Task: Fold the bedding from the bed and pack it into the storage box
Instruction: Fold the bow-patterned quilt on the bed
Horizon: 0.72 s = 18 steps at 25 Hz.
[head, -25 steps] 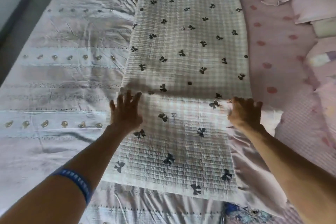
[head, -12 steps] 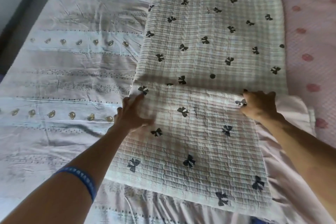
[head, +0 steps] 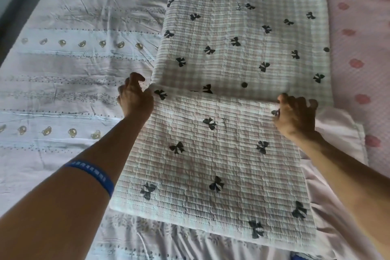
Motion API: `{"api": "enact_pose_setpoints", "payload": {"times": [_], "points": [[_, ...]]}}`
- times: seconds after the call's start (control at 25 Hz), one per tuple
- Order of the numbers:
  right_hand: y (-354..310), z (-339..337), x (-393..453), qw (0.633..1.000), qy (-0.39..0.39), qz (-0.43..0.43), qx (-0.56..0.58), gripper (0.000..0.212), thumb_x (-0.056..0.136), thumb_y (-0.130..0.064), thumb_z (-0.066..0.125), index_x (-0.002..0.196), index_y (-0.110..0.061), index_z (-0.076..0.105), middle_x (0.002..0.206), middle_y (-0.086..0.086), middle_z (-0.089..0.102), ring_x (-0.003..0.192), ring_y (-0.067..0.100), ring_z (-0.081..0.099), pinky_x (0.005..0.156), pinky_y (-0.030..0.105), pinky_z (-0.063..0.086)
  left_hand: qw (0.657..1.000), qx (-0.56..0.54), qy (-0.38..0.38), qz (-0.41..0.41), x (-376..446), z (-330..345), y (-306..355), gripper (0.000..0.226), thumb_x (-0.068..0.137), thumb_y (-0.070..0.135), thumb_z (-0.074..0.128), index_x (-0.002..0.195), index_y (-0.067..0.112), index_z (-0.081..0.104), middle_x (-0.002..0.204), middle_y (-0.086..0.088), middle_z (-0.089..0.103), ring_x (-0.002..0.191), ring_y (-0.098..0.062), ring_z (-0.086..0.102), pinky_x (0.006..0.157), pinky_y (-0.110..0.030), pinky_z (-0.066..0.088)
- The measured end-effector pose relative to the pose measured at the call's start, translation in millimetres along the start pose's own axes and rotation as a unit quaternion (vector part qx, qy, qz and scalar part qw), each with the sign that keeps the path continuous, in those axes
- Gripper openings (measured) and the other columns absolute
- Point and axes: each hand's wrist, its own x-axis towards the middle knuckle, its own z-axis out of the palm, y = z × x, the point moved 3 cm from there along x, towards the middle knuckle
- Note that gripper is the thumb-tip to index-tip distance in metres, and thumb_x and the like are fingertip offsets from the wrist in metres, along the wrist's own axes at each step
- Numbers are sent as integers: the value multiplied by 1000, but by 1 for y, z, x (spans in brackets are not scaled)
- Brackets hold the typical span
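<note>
A quilted checked blanket (head: 242,34) printed with black bows lies in a long strip down the middle of the bed. Its near end is folded over on itself, and the fold's edge runs straight across between my hands. My left hand (head: 135,96) pinches the left corner of that folded edge. My right hand (head: 293,114) grips the right corner, fingers curled over the edge. A blue band sits on my left forearm. No storage box is in view.
A pale sheet (head: 69,53) with rows of small bears covers the left of the bed. A pink dotted cover (head: 358,48) lies on the right. White fabric (head: 341,133) pokes out under my right wrist. The bed's dark edge (head: 19,0) shows at top left.
Both hands have gone from resting flat on the blanket to gripping the corners of the folded edge. The folded edge has been carried further up the blanket.
</note>
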Motion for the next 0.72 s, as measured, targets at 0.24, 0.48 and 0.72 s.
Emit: {"api": "enact_pose_setpoints", "payload": {"times": [0.24,0.48,0.72], "points": [[-63,53,-200,989,7,-109,101,56,103,-37,37,153,-14,30,160,14,25,146,34,27,115,54,26,891,262,-287,237,-215,3,-83,66,99,59,13,156,28,5,164,-4,-5,151,-28,0,116,-58,17],[-51,46,-241,990,-45,-99,90,63,102,-47,36,149,-5,36,157,20,29,145,36,29,114,55,29,883,250,-285,276,-243,-7,-88,75,96,62,30,156,19,15,164,-10,5,150,-28,6,118,-53,16],[-28,39,-313,987,-53,-145,44,72,84,-19,51,150,-1,31,157,20,27,145,37,26,113,55,29,813,328,-238,418,-254,-21,-95,97,61,12,76,149,17,37,154,-20,33,139,-43,35,103,-58,37]]}}
